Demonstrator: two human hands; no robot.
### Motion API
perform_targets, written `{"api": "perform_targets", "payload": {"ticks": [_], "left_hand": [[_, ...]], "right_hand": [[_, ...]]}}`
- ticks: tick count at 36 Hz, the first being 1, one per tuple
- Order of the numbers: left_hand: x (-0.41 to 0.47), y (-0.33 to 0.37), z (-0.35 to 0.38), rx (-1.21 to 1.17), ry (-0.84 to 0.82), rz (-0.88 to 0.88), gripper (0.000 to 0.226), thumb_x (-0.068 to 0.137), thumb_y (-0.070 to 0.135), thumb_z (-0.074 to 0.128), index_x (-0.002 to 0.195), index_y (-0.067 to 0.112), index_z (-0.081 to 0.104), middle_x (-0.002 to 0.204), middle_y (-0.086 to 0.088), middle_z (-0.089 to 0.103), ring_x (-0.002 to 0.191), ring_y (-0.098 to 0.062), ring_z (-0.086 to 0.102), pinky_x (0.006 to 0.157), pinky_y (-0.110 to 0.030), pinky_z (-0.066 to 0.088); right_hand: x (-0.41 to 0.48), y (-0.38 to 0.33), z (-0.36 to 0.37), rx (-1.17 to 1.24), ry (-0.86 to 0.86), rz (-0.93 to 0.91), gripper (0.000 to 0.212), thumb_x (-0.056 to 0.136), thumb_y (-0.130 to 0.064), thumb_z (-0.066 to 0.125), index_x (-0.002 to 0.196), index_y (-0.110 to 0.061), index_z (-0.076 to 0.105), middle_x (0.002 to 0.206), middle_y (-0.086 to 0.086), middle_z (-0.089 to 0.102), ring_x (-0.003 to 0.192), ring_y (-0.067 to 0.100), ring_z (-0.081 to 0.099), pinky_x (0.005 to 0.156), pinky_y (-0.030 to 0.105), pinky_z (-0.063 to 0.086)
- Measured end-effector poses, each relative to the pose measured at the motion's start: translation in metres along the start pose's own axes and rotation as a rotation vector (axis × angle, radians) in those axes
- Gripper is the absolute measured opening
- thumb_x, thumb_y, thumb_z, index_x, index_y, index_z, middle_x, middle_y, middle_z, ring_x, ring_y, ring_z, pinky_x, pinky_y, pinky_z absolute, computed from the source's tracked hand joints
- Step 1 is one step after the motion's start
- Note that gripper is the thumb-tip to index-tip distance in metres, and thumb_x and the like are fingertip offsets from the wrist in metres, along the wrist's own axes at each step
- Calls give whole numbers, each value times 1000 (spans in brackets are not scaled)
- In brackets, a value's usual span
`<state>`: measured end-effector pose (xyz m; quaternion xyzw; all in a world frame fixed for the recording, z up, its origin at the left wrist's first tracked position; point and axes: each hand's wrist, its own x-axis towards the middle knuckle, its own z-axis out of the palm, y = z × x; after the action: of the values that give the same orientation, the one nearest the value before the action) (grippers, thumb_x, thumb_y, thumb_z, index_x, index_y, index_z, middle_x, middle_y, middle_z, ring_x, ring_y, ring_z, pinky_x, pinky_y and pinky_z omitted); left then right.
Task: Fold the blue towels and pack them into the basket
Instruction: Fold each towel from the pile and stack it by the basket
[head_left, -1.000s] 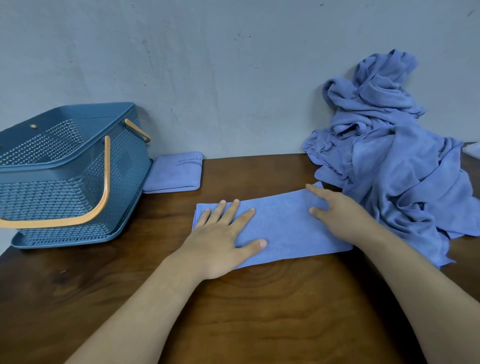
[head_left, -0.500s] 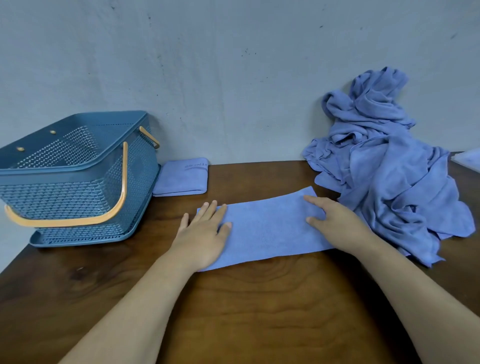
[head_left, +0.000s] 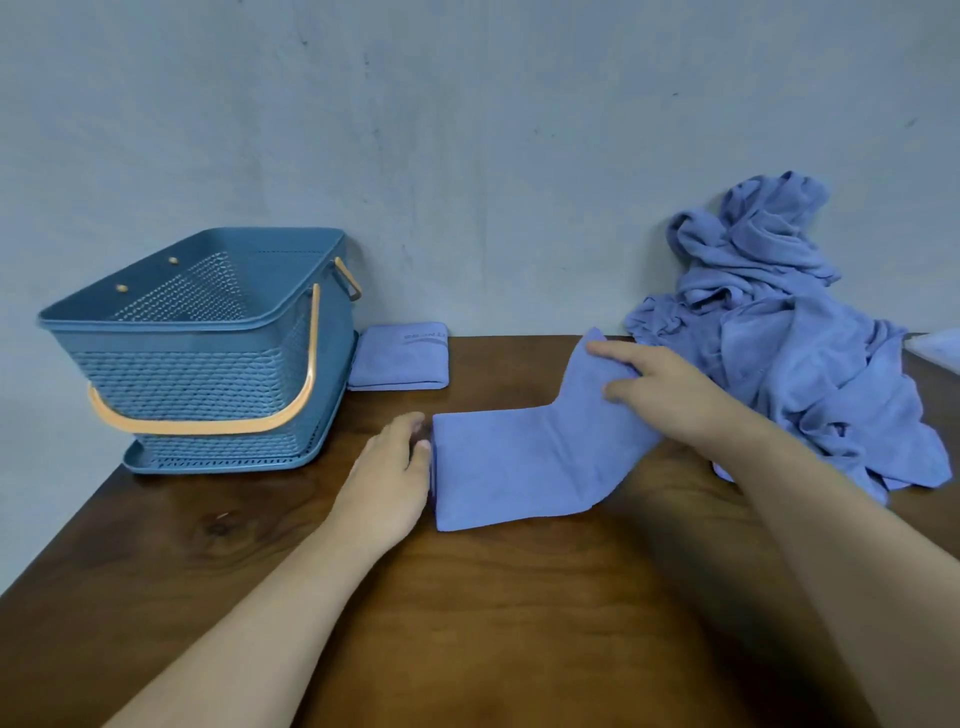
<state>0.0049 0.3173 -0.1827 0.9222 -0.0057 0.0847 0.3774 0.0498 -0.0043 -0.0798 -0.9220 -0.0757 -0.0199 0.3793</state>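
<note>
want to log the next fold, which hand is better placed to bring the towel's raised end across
Right. The right hand pinches the lifted end of the towel; the left hand rests at its flat left edge, likely anchoring it.

The one view sits on the person's head and faces forward and down across the table (head_left: 519, 623), close enough that both forearms run in from the bottom edge. The left hand (head_left: 387, 478) and right hand (head_left: 670, 395) lie near mid-frame, the towel (head_left: 519, 467) between them. Beyond the hands, the wall (head_left: 493, 156) fills the upper half. The wide lens takes in the basket (head_left: 208, 364) left of the left hand and the towel pile (head_left: 805, 338) right of the right hand.
</note>
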Motion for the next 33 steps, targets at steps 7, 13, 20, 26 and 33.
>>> {"api": "perform_targets", "payload": {"ticks": [7, 13, 20, 26, 33], "left_hand": [[16, -17, -10, -140, 36, -107, 39, 108, 22, 46, 146, 32, 52, 118, 19, 64, 91, 7, 61, 67, -10, 37], [18, -16, -9, -128, -9, -63, 36, 106, 27, 52, 140, 34, 54, 105, 26, 65, 118, -12, 60, 103, -40, 50], [15, -13, -6, -28, -11, -3, 37, 102, 25, 50, 136, 38, 54, 103, 26, 63, 122, -11, 51, 103, -33, 37], [16, -12, -5, -18, -17, -5, 39, 101, 25, 50, 138, 39, 53, 106, 27, 61, 124, -8, 48, 97, -27, 31], [11, -8, -9, -69, -3, -15, 42, 103, 18, 44, 137, 40, 55, 116, 23, 67, 125, -8, 47, 109, -35, 40]], "right_hand": [[12, -68, 42, -135, -174, -64, 74, 93, -16, 63, 160, -38, 43, 163, -12, 43, 128, 6, 49, 95, 20, 40], [8, -88, 95, -228, -296, -35, 81, 91, -17, 60, 166, -33, 32, 168, -10, 37, 150, 15, 40, 105, 24, 34], [2, -78, 137, -280, -350, -4, 79, 97, -12, 56, 168, -30, 25, 155, 1, 52, 110, 12, 55, 77, 12, 40], [0, -70, 145, -248, -325, -24, 81, 97, -14, 56, 167, -36, 24, 142, -2, 61, 109, 17, 67, 99, 37, 54], [-2, -72, 134, 204, -285, 17, 58, 101, -46, 59, 153, -60, 37, 134, -22, 60, 86, 11, 71, 76, 26, 56]]}}
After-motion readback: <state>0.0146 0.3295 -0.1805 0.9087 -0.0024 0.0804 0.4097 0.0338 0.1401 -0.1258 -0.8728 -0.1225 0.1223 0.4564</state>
